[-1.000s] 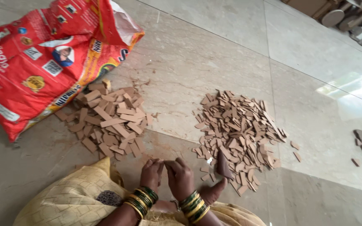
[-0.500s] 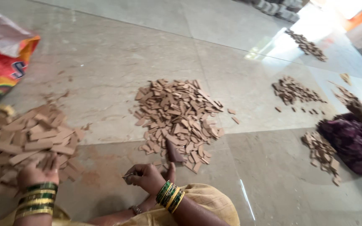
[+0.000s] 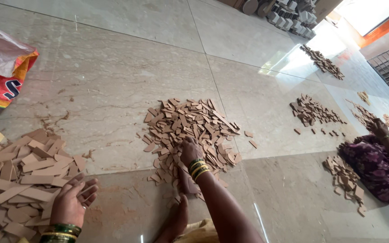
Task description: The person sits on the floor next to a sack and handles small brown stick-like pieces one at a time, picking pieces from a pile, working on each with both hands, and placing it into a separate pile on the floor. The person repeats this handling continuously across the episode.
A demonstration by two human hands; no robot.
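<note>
Marble floor (image 3: 113,81), polished, w/ sorted heaps. Item 1: centre pile of small brown offcuts (image 3: 190,130), straight ahead; right hand (image 3: 189,150) palm-down on its near edge, prob. clenched on pieces, grip hidden. Item 2: left pile of longer strips (image 3: 14,180); left hand (image 3: 70,202) released, fingers spread, at its right edge. Red sack (image 3: 1,81) far left.

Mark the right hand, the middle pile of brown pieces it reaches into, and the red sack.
right hand (image 3: 189,150), head view, back of the hand
middle pile (image 3: 194,121), head view, centre of the heap
red sack (image 3: 1,87), head view, printed side
</note>
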